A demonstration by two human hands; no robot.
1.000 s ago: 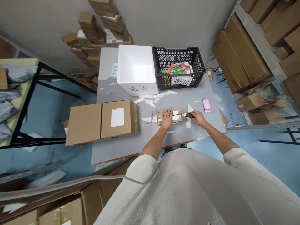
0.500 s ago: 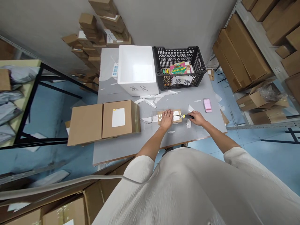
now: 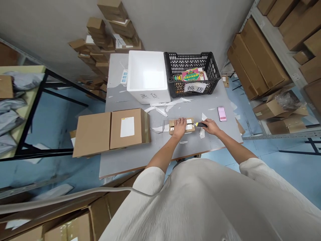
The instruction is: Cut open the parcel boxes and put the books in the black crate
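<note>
A small taped cardboard box point(image 3: 191, 121) with a white label lies on the grey table. Across its left half rests my left hand point(image 3: 179, 128), palm down with outstretched fingers, pressing on the top. My right hand point(image 3: 212, 127) is closed round the black and yellow handle of a utility knife point(image 3: 201, 124). The blade reaches left over the label along the middle of the box; whether it has gone into the tape cannot be made out. A pink card-like item point(image 3: 222, 113) lies to the right of the knife, beyond my right hand.
Behind stand a white foam box point(image 3: 147, 95) and a black crate point(image 3: 193, 91) holding colourful printed packets. Larger cardboard boxes point(image 3: 94, 134) sit at the table's left. Paper scraps point(image 3: 162, 111) are scattered about. Boxes are stacked at the back left, and shelves flank both sides.
The knife and both hands are almost where they were, with the knife perhaps slightly further left. The whole view has tilted a little.
</note>
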